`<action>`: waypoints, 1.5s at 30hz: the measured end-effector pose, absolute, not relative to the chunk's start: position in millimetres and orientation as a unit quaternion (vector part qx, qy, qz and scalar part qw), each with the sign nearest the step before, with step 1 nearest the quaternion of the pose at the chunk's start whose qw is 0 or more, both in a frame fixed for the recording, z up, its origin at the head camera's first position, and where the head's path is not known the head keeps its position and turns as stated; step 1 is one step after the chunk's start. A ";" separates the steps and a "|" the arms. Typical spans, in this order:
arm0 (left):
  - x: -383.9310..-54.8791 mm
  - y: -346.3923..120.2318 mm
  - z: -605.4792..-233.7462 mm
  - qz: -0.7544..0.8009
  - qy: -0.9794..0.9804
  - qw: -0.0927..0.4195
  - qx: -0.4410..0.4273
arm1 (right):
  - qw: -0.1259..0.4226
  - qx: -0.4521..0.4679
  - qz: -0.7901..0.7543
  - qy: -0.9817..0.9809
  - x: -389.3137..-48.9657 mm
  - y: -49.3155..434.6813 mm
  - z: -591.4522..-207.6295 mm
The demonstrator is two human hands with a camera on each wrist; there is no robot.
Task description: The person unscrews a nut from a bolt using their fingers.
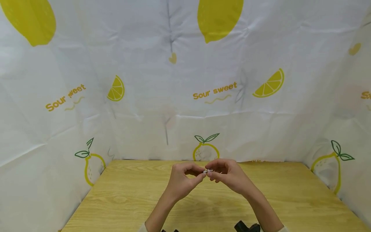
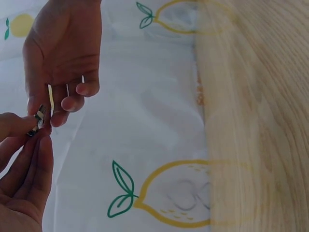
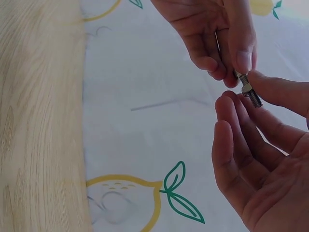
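Observation:
A small metal bolt (image 3: 256, 100) is held between the two hands above the table, its threaded end showing in the right wrist view. Partway along the thread sits a nut (image 3: 247, 89). My left hand (image 1: 183, 182) pinches one end of the bolt between thumb and fingertips. From the other side, my right hand (image 1: 233, 177) has its thumb and index finger at the nut, pinching it. Fingertips partly cover the metal in the left wrist view, where only a short piece of the bolt (image 2: 39, 118) shows.
Beneath the hands lies a light wood-grain table (image 1: 127, 196). A white sheet (image 1: 145, 96) printed with lemons surrounds its back and sides. Dark objects (image 1: 247, 227) poke in at the bottom edge of the head view, near the right forearm.

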State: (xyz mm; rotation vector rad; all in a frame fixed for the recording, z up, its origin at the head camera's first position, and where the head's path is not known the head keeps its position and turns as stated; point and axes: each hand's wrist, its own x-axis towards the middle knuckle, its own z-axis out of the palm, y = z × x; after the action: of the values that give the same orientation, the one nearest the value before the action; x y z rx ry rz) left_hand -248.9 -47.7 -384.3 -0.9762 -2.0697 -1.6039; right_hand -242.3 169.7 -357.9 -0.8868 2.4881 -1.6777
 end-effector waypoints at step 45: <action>-249.3 -46.7 -386.6 -0.565 -0.728 0.181 -0.344 | 0.011 -0.275 -0.535 0.798 -240.2 171.4 -357.1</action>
State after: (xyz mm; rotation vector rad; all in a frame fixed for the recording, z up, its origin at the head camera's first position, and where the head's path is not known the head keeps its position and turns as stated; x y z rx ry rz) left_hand -249.3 -46.7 -386.6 -0.9709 -2.0545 -1.5960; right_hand -240.2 171.4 -357.1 -0.8589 2.4914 -1.6705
